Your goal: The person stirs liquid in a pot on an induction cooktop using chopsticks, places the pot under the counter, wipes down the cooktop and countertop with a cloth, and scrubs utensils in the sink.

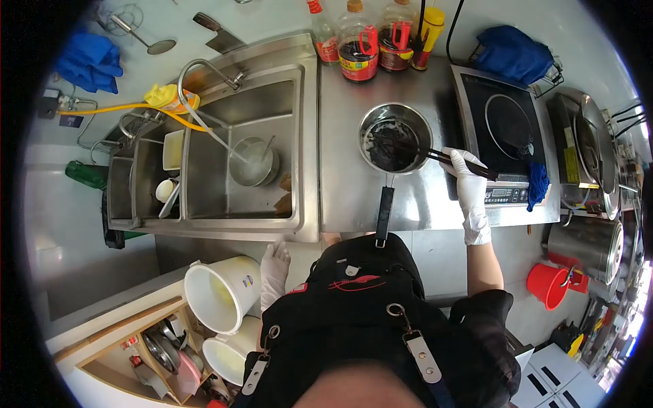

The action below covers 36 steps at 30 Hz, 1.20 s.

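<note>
My right hand (469, 180), in a white glove, is closed around a pair of long dark chopsticks (436, 156). Their far ends reach into a steel saucepan (367, 151), where dark, wet-looking contents lie in the bottom; I cannot make out what they are. The saucepan stands on the steel counter (347, 197), its black handle (384, 212) pointing toward my body. Hanging low by the sink's front edge, my gloved left hand (275, 264) is empty, with its fingers loosely apart. A white bucket (253, 275) is close beside that hand.
Left of the counter, a steel sink (262, 85) holds a metal pot (253, 178) with a hose running into it. Sauce bottles (358, 51) line the back wall. An induction cooker (507, 112) with a blue cloth (538, 183) is on the right. A red bucket (546, 285) sits lower right.
</note>
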Available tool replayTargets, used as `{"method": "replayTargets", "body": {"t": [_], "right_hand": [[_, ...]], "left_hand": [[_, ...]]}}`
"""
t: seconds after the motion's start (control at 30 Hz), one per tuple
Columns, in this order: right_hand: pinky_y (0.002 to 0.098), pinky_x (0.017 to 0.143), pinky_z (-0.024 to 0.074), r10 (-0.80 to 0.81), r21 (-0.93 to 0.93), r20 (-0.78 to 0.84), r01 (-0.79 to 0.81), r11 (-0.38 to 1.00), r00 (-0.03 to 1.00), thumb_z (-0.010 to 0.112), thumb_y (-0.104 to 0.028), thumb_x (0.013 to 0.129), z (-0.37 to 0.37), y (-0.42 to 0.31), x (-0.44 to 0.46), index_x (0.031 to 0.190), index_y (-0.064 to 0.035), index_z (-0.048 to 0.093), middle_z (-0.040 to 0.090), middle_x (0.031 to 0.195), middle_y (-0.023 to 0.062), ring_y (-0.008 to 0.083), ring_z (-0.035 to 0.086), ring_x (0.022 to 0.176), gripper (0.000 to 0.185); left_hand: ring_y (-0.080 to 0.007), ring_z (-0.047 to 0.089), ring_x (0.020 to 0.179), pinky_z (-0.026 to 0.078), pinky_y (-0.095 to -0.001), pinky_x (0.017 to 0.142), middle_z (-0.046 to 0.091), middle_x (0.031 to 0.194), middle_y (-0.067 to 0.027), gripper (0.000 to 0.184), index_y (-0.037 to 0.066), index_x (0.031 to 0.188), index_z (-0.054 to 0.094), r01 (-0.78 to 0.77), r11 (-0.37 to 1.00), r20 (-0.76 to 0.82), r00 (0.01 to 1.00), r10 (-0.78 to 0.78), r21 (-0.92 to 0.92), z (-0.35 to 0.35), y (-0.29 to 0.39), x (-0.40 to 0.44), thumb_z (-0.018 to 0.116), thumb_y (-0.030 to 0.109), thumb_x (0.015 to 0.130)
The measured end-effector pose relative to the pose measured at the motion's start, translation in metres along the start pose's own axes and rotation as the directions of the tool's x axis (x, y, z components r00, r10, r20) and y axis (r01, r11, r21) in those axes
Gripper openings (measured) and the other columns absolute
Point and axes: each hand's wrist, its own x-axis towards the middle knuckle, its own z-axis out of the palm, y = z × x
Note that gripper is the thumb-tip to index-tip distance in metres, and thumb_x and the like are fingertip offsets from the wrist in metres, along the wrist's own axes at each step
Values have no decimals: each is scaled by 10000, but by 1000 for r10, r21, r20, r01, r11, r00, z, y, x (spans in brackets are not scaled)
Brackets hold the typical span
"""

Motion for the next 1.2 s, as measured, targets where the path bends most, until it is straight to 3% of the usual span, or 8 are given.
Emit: {"method": "replayTargets", "body": {"t": [0.37, 0.47, 0.7, 0.93, 1.2], "right_hand": [[301, 816, 564, -21, -28, 40, 22, 999, 999, 586, -143, 925, 2, -4, 2, 947, 68, 641, 666, 956, 154, 216, 664, 868, 219], [243, 704, 538, -7, 76, -7, 7, 997, 1000, 617, -132, 908, 3, -14, -5, 906, 28, 666, 675, 847, 100, 182, 664, 795, 168], [274, 811, 559, -35, 131, -21, 37, 991, 999, 602, -145, 915, -19, -13, -3, 911, 57, 651, 664, 929, 144, 204, 658, 855, 208], [279, 818, 556, -24, 152, 46, 16, 988, 999, 589, -127, 921, -14, 7, 6, 929, 59, 648, 654, 936, 128, 188, 645, 862, 195], [323, 847, 556, -58, -63, 101, 65, 996, 993, 584, -178, 930, -22, 16, 4, 956, 59, 637, 659, 989, 163, 232, 653, 901, 245]], "left_hand": [[-166, 552, 841, 481, -284, 743, 570, 1138, -86, 383, 43, 1183, 546, -35, 999, -69, 997, 33, -24, -14, -13, -3, 493, 350, 959], [-162, 556, 827, 486, -284, 742, 575, 1131, -84, 376, 44, 1177, 550, -38, 999, -41, 998, 37, -26, -15, -15, -4, 489, 346, 961], [-163, 554, 841, 484, -286, 744, 569, 1154, -86, 382, 47, 1200, 532, -41, 999, -49, 998, 39, -36, -12, -19, -8, 482, 344, 964], [-168, 548, 847, 477, -292, 746, 558, 1180, -86, 389, 45, 1209, 525, -45, 998, -69, 997, 41, -54, -12, -26, -12, 489, 342, 959], [-183, 572, 821, 507, -305, 718, 582, 1142, -73, 357, 62, 1186, 535, -24, 996, -66, 998, 18, -84, -14, -31, -15, 526, 327, 946]]}}
